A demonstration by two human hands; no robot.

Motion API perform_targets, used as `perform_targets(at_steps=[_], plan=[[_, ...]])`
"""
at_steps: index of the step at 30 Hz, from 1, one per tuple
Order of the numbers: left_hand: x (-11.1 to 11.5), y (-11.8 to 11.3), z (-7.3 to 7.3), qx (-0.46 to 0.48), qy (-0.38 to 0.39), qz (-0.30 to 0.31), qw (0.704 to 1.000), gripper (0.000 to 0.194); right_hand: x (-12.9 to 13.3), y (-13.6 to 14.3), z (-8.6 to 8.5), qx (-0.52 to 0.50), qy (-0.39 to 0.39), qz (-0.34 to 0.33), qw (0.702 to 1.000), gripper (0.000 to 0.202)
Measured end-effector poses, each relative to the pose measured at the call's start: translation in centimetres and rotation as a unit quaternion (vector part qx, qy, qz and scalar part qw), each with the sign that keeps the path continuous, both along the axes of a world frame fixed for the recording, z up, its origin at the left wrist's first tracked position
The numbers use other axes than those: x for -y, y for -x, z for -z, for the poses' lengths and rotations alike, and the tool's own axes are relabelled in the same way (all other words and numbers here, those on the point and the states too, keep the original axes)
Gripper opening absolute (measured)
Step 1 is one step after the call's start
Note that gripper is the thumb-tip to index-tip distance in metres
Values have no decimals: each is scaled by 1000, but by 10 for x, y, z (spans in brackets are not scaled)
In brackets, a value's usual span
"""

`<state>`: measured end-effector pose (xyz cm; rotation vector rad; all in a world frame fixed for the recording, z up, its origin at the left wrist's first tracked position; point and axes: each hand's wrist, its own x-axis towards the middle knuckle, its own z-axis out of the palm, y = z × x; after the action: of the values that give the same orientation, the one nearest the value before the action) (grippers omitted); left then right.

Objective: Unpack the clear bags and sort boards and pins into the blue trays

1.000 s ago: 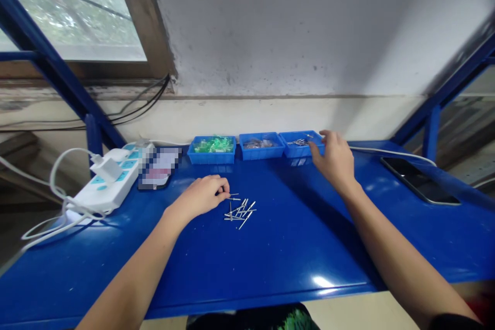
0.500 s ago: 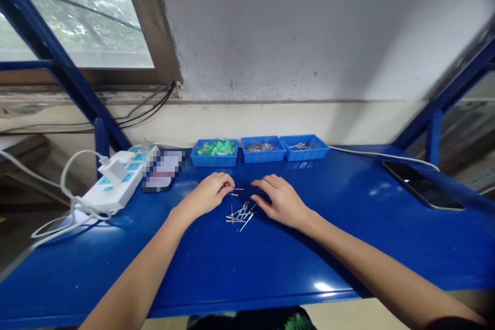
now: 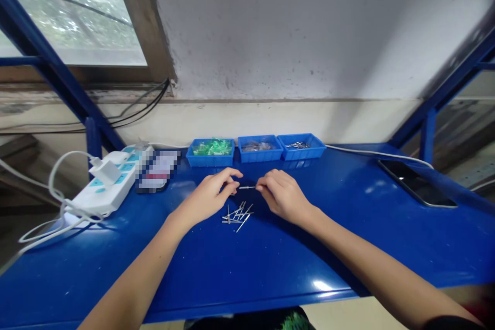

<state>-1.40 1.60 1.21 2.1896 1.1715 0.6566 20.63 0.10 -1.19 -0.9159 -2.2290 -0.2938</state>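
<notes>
A thin metal pin (image 3: 247, 187) with a thicker collar near its middle lies level between my two hands. My right hand (image 3: 285, 197) pinches its right end between thumb and fingertips. At the other end, the thumb and a finger of my left hand (image 3: 211, 193) close on the tip, with the index finger raised above. Part of another small metal piece (image 3: 233, 194) shows under the left fingertips, mostly hidden. Just in front of both hands, several similar pins (image 3: 236, 215) lie in a loose, crossed pile on the blue table (image 3: 232, 273).
Three blue bins stand along the back: one with green and clear pieces (image 3: 212, 147), one with small pieces too blurred to name (image 3: 257, 146), one with metal pins (image 3: 298, 145). A white power strip (image 3: 112, 185) and a pixelated phone (image 3: 157, 172) are left, a dark phone (image 3: 417, 183) right.
My right hand has moved left and closed on the pin's right end. My left index finger has lifted off. The whole view has shifted slightly.
</notes>
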Motion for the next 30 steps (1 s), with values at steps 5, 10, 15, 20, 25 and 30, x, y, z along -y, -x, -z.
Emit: perform_targets(at_steps=[5, 10, 15, 20, 25, 30], plan=[[-15, 23, 11, -175, -53, 12, 983, 18, -18, -46, -19, -119, -120, 125, 978, 16], [-14, 14, 21, -223, -65, 28, 972, 11, -51, -106, -13, -117, -75, 373, 917, 25], [-7, -5, 21, -129, -76, 10, 989, 12, -44, -80, 7, -38, 72, 303, 950, 28], [-3, -14, 16, 21, -39, 7, 999, 21, -7, -7, -2, 41, 51, 36, 997, 25], [5, -18, 12, 54, -24, 40, 997, 26, 6, 6, -7, 102, 24, -10, 994, 23], [9, -20, 9, 78, -3, 49, 996, 25, 3, 2, -3, 105, -1, -7, 994, 23]])
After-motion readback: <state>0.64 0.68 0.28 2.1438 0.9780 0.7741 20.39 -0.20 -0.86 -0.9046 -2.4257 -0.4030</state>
